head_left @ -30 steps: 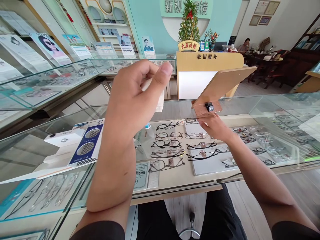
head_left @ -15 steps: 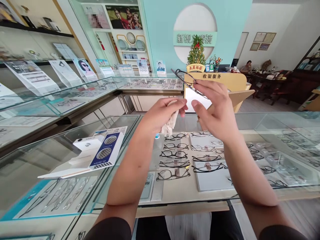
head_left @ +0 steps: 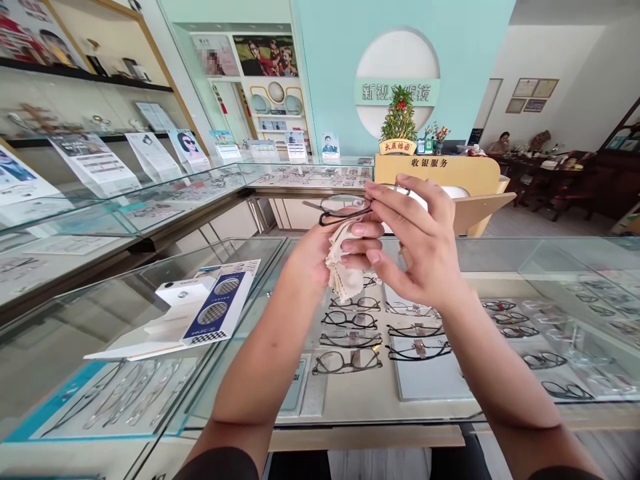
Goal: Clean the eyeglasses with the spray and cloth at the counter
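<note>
A pair of dark-framed eyeglasses (head_left: 345,205) is held above the glass counter, its lenses toward the left. My right hand (head_left: 423,233) grips the glasses at their right part with the fingertips. My left hand (head_left: 325,250) is closed around a crumpled cream cleaning cloth (head_left: 345,273), which hangs below the fingers. The left thumb side lies close under the frame; whether it touches is hard to see. Below both hands, several eyeglasses (head_left: 350,320) lie in rows inside the display case.
The glass counter (head_left: 250,393) spans the front. On its left stands an open white and blue display card (head_left: 215,307). More glass cases (head_left: 310,175) run along the back left. A yellow cashier desk (head_left: 445,175) with a plant (head_left: 399,120) stands behind. A person (head_left: 499,143) sits far right.
My right hand has lowered the glasses and turned them flatter, bringing them to my left hand. The left hand with its cloth now sits just under the frame. The view has tilted slightly up.
</note>
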The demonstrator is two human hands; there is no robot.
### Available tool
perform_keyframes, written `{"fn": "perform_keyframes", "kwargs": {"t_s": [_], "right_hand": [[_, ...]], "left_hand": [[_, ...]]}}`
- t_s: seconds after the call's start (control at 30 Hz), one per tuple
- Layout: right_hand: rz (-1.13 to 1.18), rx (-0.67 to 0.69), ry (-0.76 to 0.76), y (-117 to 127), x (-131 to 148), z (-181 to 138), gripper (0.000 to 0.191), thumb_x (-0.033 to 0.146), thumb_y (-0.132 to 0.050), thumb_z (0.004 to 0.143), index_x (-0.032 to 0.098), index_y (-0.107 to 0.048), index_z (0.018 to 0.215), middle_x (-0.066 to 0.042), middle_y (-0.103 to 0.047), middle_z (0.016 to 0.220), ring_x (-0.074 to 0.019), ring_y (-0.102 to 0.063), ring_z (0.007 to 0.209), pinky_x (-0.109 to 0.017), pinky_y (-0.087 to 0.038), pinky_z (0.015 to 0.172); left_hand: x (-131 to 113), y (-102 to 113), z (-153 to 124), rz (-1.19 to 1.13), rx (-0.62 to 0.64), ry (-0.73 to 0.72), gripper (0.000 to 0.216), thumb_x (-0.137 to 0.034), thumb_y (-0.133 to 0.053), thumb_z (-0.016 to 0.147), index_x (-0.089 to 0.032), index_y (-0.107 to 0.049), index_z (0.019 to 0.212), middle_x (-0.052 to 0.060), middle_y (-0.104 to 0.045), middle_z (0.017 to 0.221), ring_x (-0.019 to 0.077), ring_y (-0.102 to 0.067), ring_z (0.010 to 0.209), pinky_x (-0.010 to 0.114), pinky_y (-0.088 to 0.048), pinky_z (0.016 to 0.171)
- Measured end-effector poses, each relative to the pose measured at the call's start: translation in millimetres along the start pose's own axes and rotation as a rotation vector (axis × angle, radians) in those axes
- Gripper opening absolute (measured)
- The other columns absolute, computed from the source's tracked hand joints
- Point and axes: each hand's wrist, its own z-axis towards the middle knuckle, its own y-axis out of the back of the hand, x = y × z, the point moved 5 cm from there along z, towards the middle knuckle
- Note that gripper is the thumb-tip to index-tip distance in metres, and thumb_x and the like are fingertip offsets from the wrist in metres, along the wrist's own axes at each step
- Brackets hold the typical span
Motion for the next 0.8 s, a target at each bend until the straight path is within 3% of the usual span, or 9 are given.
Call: {"fn": "perform_keyframes", "kwargs": {"t_s": [0.17,0.3,0.37,0.5,0.63,0.8], "right_hand": [[0.047,0.003,-0.014,0,1,-2,0.05,0.046,-0.062,0.1,0.037,-0.064,0.149,-0.001,-0.06,0.165,-0.0428,-0.033,0.164,-0.072,-0.026,0.132],[0.215,-0.144,-0.169,7,-4,-1,0.032,0.036,-0.059,0.103,0.039,-0.077,0.129,-0.001,-0.061,0.161,-0.0358,-0.043,0.159,-0.067,-0.036,0.128],[0.37,-0.178,-0.295,8,-12,-1,0.023,0.033,-0.061,0.103,0.035,-0.082,0.112,-0.004,-0.069,0.145,-0.0316,-0.058,0.145,-0.061,-0.044,0.122],[0.788,-0.051,-0.479,-8,-30,-1,0.01,0.035,-0.077,0.097,0.029,-0.082,0.091,-0.002,-0.074,0.102,-0.0224,-0.069,0.104,-0.046,-0.054,0.104],[1.091,0.001,-0.635,-24,-43,-5,0.015,0.04,-0.082,0.093,0.027,-0.08,0.086,0.0,-0.076,0.094,-0.0196,-0.068,0.097,-0.042,-0.054,0.103],[1.267,0.005,-0.77,-34,-53,-10,0.013,0.037,-0.088,0.083,0.028,-0.079,0.086,0.001,-0.077,0.092,-0.0175,-0.068,0.09,-0.038,-0.055,0.097]], "left_hand": [[-8,-2,-2,0.127,0.027,-0.069,0.038,-0.033,-0.081,0.087,-0.021,-0.048,0.073,-0.007,-0.029,0.059,0.0062,-0.02,0.045,0.019,-0.014,0.038],[-16,2,-3,0.325,-0.001,-0.224,0.044,-0.037,-0.092,0.074,-0.021,-0.051,0.068,-0.008,-0.037,0.054,0.0064,-0.03,0.045,0.021,-0.025,0.042],[-22,8,-5,0.489,-0.092,-0.371,0.037,-0.039,-0.092,0.077,-0.02,-0.06,0.071,-0.005,-0.05,0.057,0.0085,-0.042,0.05,0.023,-0.035,0.048],[-28,9,-12,0.8,-0.195,-0.59,0.023,-0.041,-0.087,0.086,-0.022,-0.074,0.084,-0.001,-0.066,0.071,0.0139,-0.057,0.068,0.027,-0.044,0.065],[-28,4,-14,0.955,-0.189,-0.606,0.023,-0.044,-0.084,0.089,-0.023,-0.075,0.083,-0.001,-0.066,0.067,0.0149,-0.051,0.063,0.029,-0.038,0.062],[-28,2,-13,0.989,-0.142,-0.597,0.026,-0.045,-0.082,0.091,-0.022,-0.073,0.081,0.0,-0.067,0.069,0.017,-0.056,0.069,0.03,-0.041,0.067]]}}
